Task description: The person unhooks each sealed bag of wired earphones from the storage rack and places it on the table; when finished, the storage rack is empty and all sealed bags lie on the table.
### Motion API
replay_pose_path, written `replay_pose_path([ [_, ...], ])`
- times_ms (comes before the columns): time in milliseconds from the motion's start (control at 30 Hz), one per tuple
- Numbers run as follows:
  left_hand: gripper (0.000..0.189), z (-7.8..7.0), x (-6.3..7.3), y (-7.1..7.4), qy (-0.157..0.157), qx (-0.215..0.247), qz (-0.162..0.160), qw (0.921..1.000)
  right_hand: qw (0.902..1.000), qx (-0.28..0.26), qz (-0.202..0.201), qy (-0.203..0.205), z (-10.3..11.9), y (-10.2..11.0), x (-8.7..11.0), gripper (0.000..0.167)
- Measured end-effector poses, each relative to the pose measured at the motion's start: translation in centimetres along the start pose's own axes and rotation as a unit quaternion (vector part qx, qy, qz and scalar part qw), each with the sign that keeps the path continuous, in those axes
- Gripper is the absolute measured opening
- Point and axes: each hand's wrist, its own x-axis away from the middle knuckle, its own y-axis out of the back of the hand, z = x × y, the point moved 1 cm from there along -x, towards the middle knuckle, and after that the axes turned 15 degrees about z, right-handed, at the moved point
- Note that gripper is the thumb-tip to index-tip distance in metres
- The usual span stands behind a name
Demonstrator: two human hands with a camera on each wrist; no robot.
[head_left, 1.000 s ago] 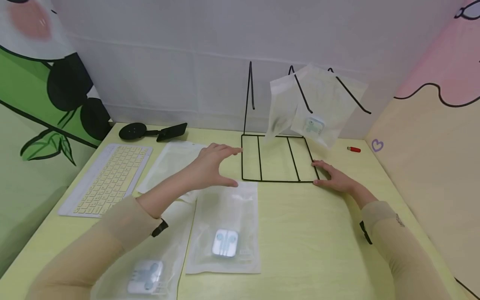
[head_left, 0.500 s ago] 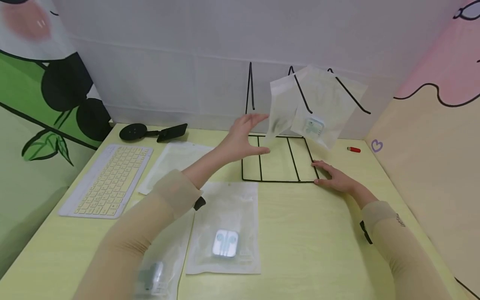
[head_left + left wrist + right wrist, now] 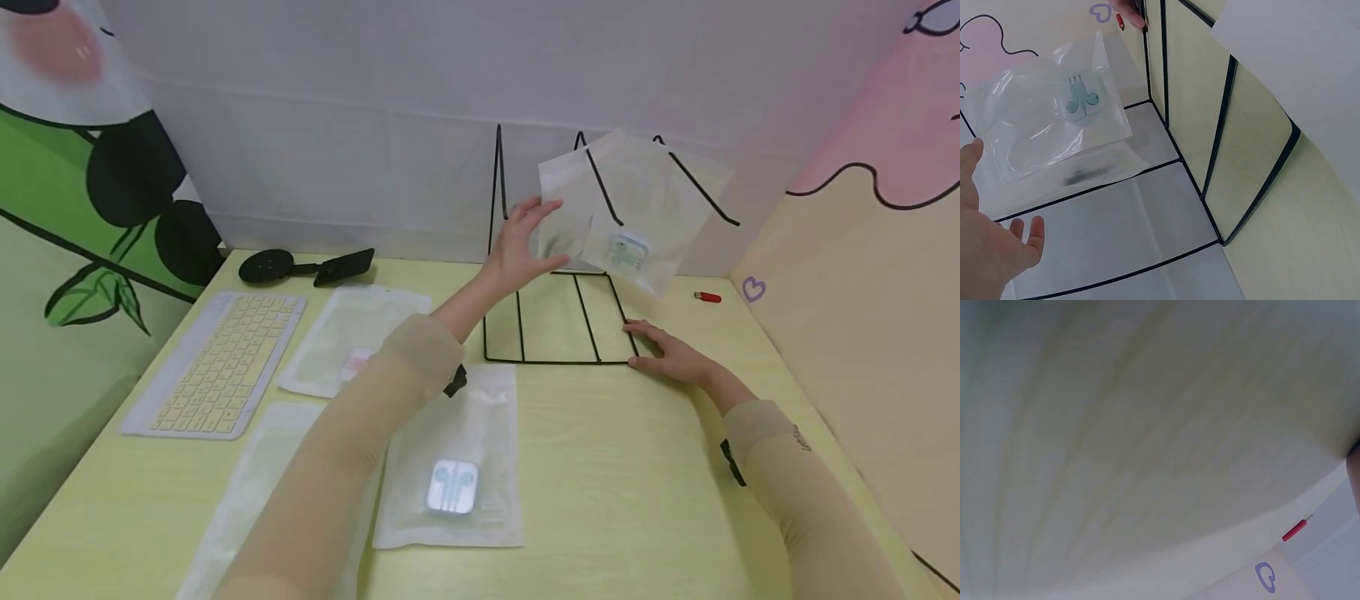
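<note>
A black wire rack (image 3: 557,362) stands at the back of the table with upright hooks. From it hangs a translucent pouch (image 3: 667,192) holding earphones in a clear case (image 3: 1082,97); beside it is a second translucent layer with a dark smudge. My left hand (image 3: 521,246) is raised at the pouch's left edge, thumb and fingers spread apart, with nothing held. In the left wrist view a gap shows between thumb and fingers. My right hand (image 3: 671,356) rests on the table, fingertips touching the rack's right base wire near its front corner; its palm is hidden.
Another earphone pouch (image 3: 450,417) lies in front of the rack. Two more pouches lie to its left, partly under my left sleeve (image 3: 375,408). A white keyboard (image 3: 217,367), a black stand (image 3: 300,267) and a red USB stick (image 3: 707,297) are also on the table.
My left hand has moved right and upward, from left of the rack to the hanging pouch's edge. My right hand has stayed at the rack's corner.
</note>
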Motion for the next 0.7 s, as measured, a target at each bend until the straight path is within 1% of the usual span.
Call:
replay_pose_path([
  [100, 0.071, 0.4, -0.8, -0.6, -0.012, -0.007, -0.029, 0.9995, 1.0000, 0.000, -0.002, 0.001, 0.0, 0.0, 0.1, 0.067],
  [200, 0.067, 0.9, -1.2, -1.0, -0.039, -0.023, -0.064, 0.9969, 1.0000, -0.001, -0.001, 0.002, 0.0, 0.1, 0.1, 0.067],
  [300, 0.064, 1.3, -1.3, -1.4, -0.069, -0.045, -0.091, 0.9925, 1.0000, -0.003, -0.001, 0.001, 0.0, 0.1, 0.1, 0.067],
  [400, 0.061, 1.9, -1.3, -1.8, -0.089, -0.059, -0.109, 0.9883, 1.0000, -0.003, -0.001, 0.000, 0.0, 0.0, 0.1, 0.068],
  [500, 0.058, 2.6, -1.2, -2.3, -0.095, -0.058, -0.117, 0.9869, 1.0000, -0.002, -0.003, -0.001, -0.2, 0.0, 0.0, 0.068],
  [667, 0.054, 3.6, -0.9, -2.9, -0.076, -0.030, -0.142, 0.9865, 1.0000, 0.006, -0.004, 0.000, -0.1, 0.0, 0.0, 0.067],
  [700, 0.053, 3.7, -0.9, -3.0, -0.074, -0.027, -0.150, 0.9855, 1.0000, 0.001, -0.003, -0.001, 0.4, 0.1, 0.2, 0.066],
])
